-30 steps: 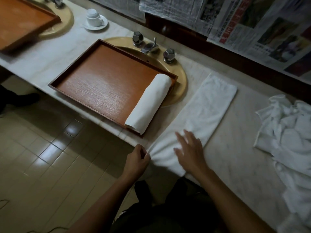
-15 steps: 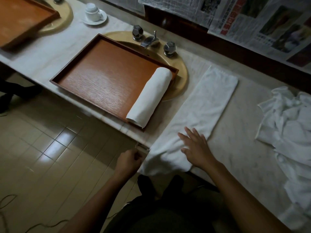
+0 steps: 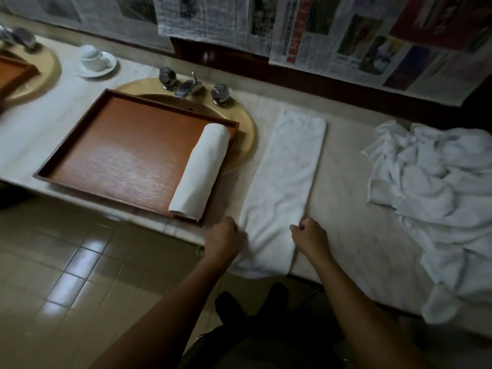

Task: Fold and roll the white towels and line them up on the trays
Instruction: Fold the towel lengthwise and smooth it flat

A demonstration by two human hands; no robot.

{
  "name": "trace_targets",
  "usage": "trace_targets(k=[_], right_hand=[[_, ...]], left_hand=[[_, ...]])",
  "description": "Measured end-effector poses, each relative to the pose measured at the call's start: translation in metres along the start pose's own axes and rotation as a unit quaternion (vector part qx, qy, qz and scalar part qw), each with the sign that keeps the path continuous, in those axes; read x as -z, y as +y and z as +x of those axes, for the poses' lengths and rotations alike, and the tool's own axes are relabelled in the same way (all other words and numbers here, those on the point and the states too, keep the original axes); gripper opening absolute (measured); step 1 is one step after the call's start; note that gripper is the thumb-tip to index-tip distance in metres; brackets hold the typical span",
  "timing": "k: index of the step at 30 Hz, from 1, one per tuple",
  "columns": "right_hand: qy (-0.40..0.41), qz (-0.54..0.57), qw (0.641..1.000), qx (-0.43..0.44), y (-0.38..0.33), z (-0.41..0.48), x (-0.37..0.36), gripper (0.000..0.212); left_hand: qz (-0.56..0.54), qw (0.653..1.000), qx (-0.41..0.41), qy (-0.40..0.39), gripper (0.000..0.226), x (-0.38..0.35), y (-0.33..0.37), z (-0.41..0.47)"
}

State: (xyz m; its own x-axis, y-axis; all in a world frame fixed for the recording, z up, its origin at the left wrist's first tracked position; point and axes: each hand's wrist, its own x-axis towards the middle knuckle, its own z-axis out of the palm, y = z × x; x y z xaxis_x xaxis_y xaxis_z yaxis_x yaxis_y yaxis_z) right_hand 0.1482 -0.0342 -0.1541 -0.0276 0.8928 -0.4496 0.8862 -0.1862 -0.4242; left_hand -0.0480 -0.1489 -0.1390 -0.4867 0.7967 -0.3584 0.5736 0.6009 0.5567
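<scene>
A white towel [image 3: 287,177], folded into a long strip, lies on the marble counter and its near end hangs over the front edge. My left hand [image 3: 222,239] grips the strip's left edge near the counter's edge. My right hand [image 3: 310,235] pinches its right edge at the same level. One rolled white towel [image 3: 201,171] lies along the right side of a wooden tray [image 3: 114,161] set over a yellow sink.
A heap of loose white towels [image 3: 436,198] covers the counter at the right. A tap with two knobs [image 3: 190,85] stands behind the tray. A cup on a saucer [image 3: 94,59] and a second tray [image 3: 13,75] are at the far left. Newspapers hang on the wall.
My right hand went from lying flat on the towel to pinching its right edge. My left hand moved up to the left edge. The view shifted right.
</scene>
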Motion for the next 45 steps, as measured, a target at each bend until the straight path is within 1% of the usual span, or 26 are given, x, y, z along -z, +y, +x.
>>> trace_targets(k=[3,4,5,6,8,10,12,14,15,17,19,20,22,23,24,26,28,29,31,32,36,38,41,45], right_hand=[[0.002,0.133,0.991,-0.026,0.011,0.000,0.018,0.022],[0.007,0.162,0.986,-0.034,0.017,-0.002,0.022,0.021],[0.015,0.171,0.984,-0.042,0.021,-0.006,0.025,0.024],[0.027,0.156,0.986,-0.043,0.027,-0.009,0.025,0.028],[0.071,0.099,0.992,-0.020,0.036,-0.014,0.022,0.040],[0.106,0.060,0.992,0.039,0.037,-0.016,0.018,0.045],[0.116,0.024,0.982,0.147,0.028,-0.012,0.018,0.048],[0.084,-0.036,0.962,0.256,0.014,0.002,0.018,0.051],[0.058,-0.080,0.952,0.290,0.007,0.012,0.018,0.051],[0.023,-0.172,0.925,0.338,-0.003,0.040,0.018,0.051],[0.025,-0.243,0.911,0.333,-0.007,0.068,0.025,0.052],[0.034,-0.264,0.913,0.308,-0.010,0.082,0.031,0.054],[0.058,-0.276,0.928,0.244,-0.021,0.106,0.045,0.053],[0.067,-0.270,0.934,0.222,-0.030,0.117,0.053,0.053],[0.071,-0.252,0.940,0.219,-0.040,0.126,0.059,0.053],[0.044,-0.214,0.936,0.276,-0.064,0.144,0.067,0.056],[-0.012,-0.217,0.910,0.354,-0.087,0.165,0.068,0.058],[-0.044,-0.234,0.895,0.376,-0.097,0.177,0.066,0.058],[-0.091,-0.280,0.876,0.383,-0.111,0.204,0.061,0.061],[-0.095,-0.296,0.872,0.379,-0.117,0.220,0.059,0.062],[-0.039,-0.296,0.887,0.353,-0.144,0.279,0.059,0.061],[-0.021,-0.279,0.896,0.344,-0.158,0.301,0.058,0.061],[0.011,-0.263,0.901,0.344,-0.168,0.323,0.056,0.062],[0.008,-0.249,0.910,0.330,-0.173,0.326,0.059,0.065]], left_hand=[[0.001,0.999,0.009,-0.036,0.026,-0.006,0.003,-0.005],[0.003,0.999,0.010,-0.040,0.028,-0.008,0.004,-0.007],[0.005,0.999,0.010,-0.043,0.030,-0.009,0.005,-0.008],[0.003,0.999,0.008,-0.049,0.031,-0.010,0.005,-0.009],[0.009,0.998,0.000,-0.060,0.032,-0.011,0.006,-0.009],[0.042,0.998,-0.024,-0.049,0.035,-0.011,0.007,-0.005],[0.078,0.992,-0.094,-0.017,0.036,-0.014,0.011,-0.001],[0.101,0.977,-0.189,0.008,0.040,-0.019,0.022,0.006],[0.121,0.967,-0.225,0.006,0.045,-0.022,0.030,0.010],[0.172,0.949,-0.263,-0.029,0.054,-0.027,0.043,0.021],[0.220,0.932,-0.282,-0.065,0.053,-0.029,0.048,0.030],[0.234,0.926,-0.287,-0.070,0.050,-0.028,0.049,0.034],[0.236,0.929,-0.279,-0.054,0.042,-0.026,0.054,0.041],[0.229,0.933,-0.275,-0.045,0.039,-0.025,0.058,0.045],[0.220,0.936,-0.272,-0.038,0.038,-0.026,0.065,0.051],[0.198,0.944,-0.263,-0.034,0.041,-0.030,0.078,0.064],[0.185,0.948,-0.257,-0.033,0.054,-0.038,0.090,0.079],[0.187,0.948,-0.257,-0.036,0.060,-0.043,0.094,0.087],[0.196,0.945,-0.257,-0.052,0.063,-0.057,0.099,0.100],[0.200,0.943,-0.260,-0.056,0.063,-0.065,0.099,0.104],[0.184,0.949,-0.250,-0.056,0.064,-0.082,0.095,0.106],[0.180,0.950,-0.249,-0.051,0.064,-0.081,0.093,0.106],[0.177,0.953,-0.240,-0.050,0.064,-0.076,0.092,0.110],[0.175,0.953,-0.244,-0.043,0.063,-0.074,0.092,0.116]])
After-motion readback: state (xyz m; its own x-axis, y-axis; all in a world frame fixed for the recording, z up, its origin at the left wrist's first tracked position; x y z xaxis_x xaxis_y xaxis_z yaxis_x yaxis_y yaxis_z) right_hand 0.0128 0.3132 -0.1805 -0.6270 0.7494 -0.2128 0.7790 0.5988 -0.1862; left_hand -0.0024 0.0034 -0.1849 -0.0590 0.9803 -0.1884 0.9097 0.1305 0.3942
